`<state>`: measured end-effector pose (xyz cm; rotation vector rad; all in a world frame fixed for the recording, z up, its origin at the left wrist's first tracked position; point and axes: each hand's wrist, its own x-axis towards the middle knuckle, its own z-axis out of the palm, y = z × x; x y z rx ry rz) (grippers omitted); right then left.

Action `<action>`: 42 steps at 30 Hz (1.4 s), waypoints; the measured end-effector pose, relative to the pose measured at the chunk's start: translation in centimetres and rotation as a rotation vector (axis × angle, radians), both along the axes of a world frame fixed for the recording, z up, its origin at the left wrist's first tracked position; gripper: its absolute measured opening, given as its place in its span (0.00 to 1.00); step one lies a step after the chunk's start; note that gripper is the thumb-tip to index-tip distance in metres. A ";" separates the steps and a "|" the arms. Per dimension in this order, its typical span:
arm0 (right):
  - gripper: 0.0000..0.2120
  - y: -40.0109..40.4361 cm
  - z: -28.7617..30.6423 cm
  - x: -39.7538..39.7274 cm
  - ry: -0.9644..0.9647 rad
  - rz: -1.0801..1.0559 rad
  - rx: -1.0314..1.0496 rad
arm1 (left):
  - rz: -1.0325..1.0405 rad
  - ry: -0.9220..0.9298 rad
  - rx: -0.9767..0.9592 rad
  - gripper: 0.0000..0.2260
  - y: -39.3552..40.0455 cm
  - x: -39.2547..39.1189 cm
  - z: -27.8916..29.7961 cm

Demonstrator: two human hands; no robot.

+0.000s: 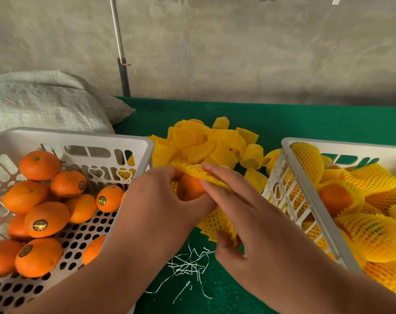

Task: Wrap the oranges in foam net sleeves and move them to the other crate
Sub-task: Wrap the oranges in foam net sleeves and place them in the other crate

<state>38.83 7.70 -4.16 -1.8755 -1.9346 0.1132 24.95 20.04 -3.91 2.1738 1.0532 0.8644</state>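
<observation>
Over the green bench (pixel 271 118), between the two white crates, both hands work on one orange (pixel 189 189). The left hand (pixel 156 200) curls round the fruit from the left and below, holding it. The right hand (pixel 233 207) has its fingers (pixel 217 175) laid over the top of a yellow foam net sleeve (pixel 217 220) and its thumb tucked under the loose lower edge, so it pinches the sleeve; the mesh drapes over the fruit's far side and hangs below. The orange looks partly covered, though the hands hide how far in it sits.

The left crate (pixel 83 137) holds bare oranges (pixel 46 219), several with round stickers. The right crate (pixel 305 198) is well filled with wrapped oranges (pixel 373 234). A pile of spare sleeves (pixel 206 141) lies on the bench just behind the hands, and white thread scraps (pixel 188 266) lie in front.

The orange is probably firm, fairly heavy for its size and smooth-skinned, so it wants a cupped grip round its middle rather than fingertip pressure, which could bruise it. The sleeve is light, soft and stretchy, and likely tears if yanked; it is best taken at the open rim, spread wide with fingers on opposite sides, then drawn evenly over the fruit.
</observation>
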 end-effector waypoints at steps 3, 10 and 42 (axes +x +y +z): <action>0.40 0.0 0.5 0.0 -0.024 0.061 0.006 | 0.009 0.023 0.166 0.18 0.0 0.0 -0.2; 0.34 -0.7 1.7 0.4 0.220 -0.121 0.283 | -0.012 -0.037 0.264 0.09 0.4 -0.1 0.4; 0.51 0.1 -0.5 2.2 0.329 -0.250 0.108 | -0.285 -0.341 -0.741 0.19 0.6 0.7 0.0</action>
